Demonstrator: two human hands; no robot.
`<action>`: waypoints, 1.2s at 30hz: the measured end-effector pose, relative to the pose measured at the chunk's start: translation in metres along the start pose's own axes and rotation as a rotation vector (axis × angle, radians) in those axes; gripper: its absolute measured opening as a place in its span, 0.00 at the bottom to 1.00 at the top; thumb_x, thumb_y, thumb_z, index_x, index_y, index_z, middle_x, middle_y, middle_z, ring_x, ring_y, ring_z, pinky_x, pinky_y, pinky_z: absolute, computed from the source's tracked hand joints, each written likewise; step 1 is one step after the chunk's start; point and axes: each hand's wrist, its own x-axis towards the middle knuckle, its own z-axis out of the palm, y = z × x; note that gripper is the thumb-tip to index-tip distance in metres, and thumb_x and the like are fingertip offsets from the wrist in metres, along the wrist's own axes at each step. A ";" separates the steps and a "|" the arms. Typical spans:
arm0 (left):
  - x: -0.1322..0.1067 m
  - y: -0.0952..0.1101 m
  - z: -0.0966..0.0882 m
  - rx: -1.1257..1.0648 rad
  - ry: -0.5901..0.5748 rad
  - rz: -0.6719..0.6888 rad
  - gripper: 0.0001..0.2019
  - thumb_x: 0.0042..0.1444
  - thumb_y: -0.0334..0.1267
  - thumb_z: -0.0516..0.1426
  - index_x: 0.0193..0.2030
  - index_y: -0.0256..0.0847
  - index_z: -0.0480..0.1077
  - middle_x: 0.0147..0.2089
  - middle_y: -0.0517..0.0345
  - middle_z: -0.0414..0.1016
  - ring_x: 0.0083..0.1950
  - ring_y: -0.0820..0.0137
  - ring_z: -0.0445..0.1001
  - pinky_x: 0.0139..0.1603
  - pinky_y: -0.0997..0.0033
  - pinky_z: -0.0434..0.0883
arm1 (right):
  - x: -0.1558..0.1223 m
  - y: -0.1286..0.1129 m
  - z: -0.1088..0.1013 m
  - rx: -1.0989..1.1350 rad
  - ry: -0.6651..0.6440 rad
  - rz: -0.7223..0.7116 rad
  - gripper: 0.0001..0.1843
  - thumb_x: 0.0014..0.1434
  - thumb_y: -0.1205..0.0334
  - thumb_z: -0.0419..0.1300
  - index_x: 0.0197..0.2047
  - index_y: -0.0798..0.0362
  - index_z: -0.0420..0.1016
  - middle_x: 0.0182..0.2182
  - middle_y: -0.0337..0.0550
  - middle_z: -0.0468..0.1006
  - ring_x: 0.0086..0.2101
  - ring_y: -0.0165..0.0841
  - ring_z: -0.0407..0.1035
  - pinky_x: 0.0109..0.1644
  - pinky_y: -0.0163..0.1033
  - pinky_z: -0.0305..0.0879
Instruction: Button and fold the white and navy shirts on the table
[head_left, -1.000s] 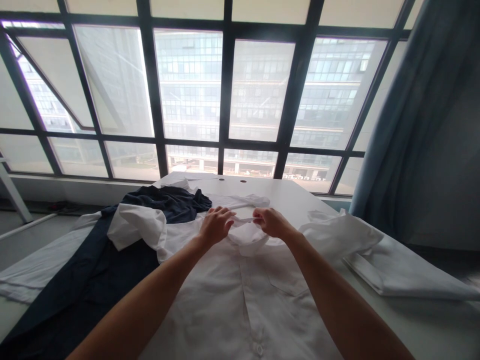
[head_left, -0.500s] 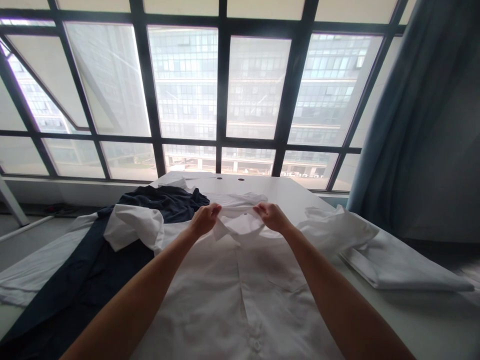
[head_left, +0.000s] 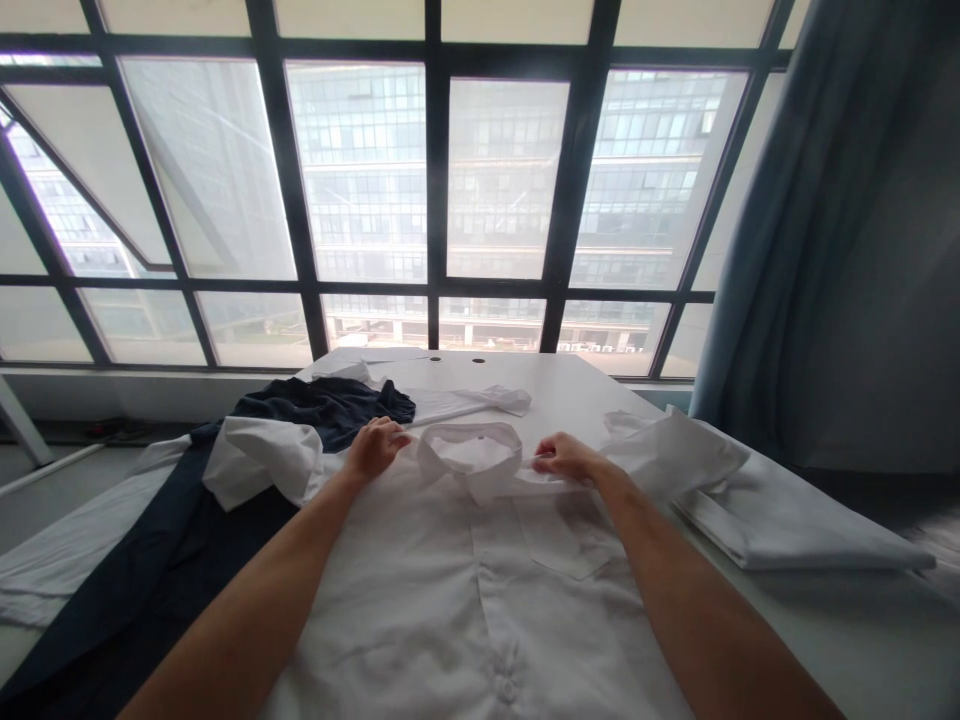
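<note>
White shirt (head_left: 480,600) spread on the counter (head_left: 570,380), right hand (head_left: 568,458) pinching the collar (head_left: 469,455) edge, left hand (head_left: 377,449) just beside it, can't tell if gripping.

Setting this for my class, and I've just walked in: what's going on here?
A person is working with both bare hands on a white button-up shirt laid front up on a white table. The left hand is beside the raised collar, and the right hand is on the fabric just right of it. A dark navy garment lies bunched to the left, and folded white cloth lies to the right.
</note>
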 end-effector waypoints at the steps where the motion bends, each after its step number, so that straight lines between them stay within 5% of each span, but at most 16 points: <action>1: 0.001 -0.002 -0.004 0.006 0.070 -0.044 0.11 0.61 0.44 0.55 0.38 0.41 0.76 0.43 0.50 0.78 0.50 0.60 0.74 0.53 0.64 0.69 | 0.002 0.000 -0.003 -0.068 0.037 0.011 0.10 0.55 0.59 0.65 0.37 0.56 0.82 0.32 0.44 0.82 0.34 0.34 0.74 0.38 0.33 0.64; 4: 0.001 -0.008 -0.013 0.043 0.205 -0.186 0.14 0.63 0.48 0.53 0.39 0.41 0.75 0.44 0.50 0.78 0.49 0.59 0.74 0.49 0.66 0.69 | 0.006 0.000 -0.011 -0.197 0.205 0.096 0.14 0.64 0.57 0.57 0.39 0.55 0.82 0.37 0.48 0.82 0.39 0.35 0.74 0.41 0.34 0.63; 10: -0.002 -0.009 -0.011 0.164 0.108 -0.233 0.15 0.63 0.48 0.54 0.42 0.39 0.76 0.46 0.46 0.77 0.52 0.54 0.73 0.51 0.62 0.68 | 0.005 -0.007 -0.009 -0.334 0.398 0.295 0.23 0.69 0.53 0.45 0.48 0.53 0.79 0.45 0.57 0.81 0.45 0.42 0.75 0.44 0.40 0.64; 14: -0.003 -0.017 -0.006 0.203 0.025 -0.313 0.22 0.66 0.49 0.46 0.47 0.39 0.76 0.51 0.42 0.75 0.56 0.51 0.71 0.53 0.55 0.68 | 0.000 -0.007 -0.007 -0.325 0.298 0.187 0.26 0.64 0.42 0.53 0.50 0.53 0.77 0.47 0.54 0.80 0.47 0.43 0.74 0.46 0.41 0.63; 17: -0.002 -0.027 -0.005 0.199 -0.086 -0.374 0.21 0.66 0.47 0.45 0.45 0.41 0.77 0.52 0.42 0.75 0.56 0.51 0.71 0.53 0.53 0.68 | -0.002 -0.002 -0.009 -0.357 0.231 0.175 0.23 0.58 0.45 0.61 0.48 0.53 0.78 0.46 0.52 0.81 0.47 0.43 0.74 0.46 0.40 0.63; 24: 0.002 -0.031 -0.010 0.145 -0.076 -0.248 0.10 0.55 0.41 0.58 0.41 0.42 0.78 0.47 0.48 0.78 0.53 0.57 0.74 0.53 0.65 0.70 | 0.000 -0.005 -0.012 -0.527 0.507 0.179 0.15 0.63 0.56 0.56 0.43 0.54 0.81 0.47 0.55 0.77 0.50 0.45 0.67 0.50 0.44 0.61; 30: 0.010 -0.028 -0.047 0.132 0.070 -0.165 0.06 0.55 0.40 0.59 0.36 0.41 0.74 0.40 0.52 0.77 0.45 0.61 0.76 0.44 0.69 0.70 | -0.011 -0.027 -0.026 -0.504 0.697 0.165 0.18 0.66 0.56 0.53 0.45 0.55 0.81 0.46 0.57 0.73 0.47 0.45 0.67 0.47 0.43 0.62; 36: 0.050 -0.024 -0.101 0.270 0.200 -0.167 0.12 0.58 0.48 0.57 0.38 0.40 0.72 0.40 0.50 0.77 0.44 0.56 0.75 0.43 0.64 0.69 | 0.002 -0.055 -0.072 -0.446 0.621 0.217 0.19 0.67 0.52 0.51 0.47 0.54 0.80 0.42 0.56 0.78 0.43 0.45 0.73 0.43 0.42 0.63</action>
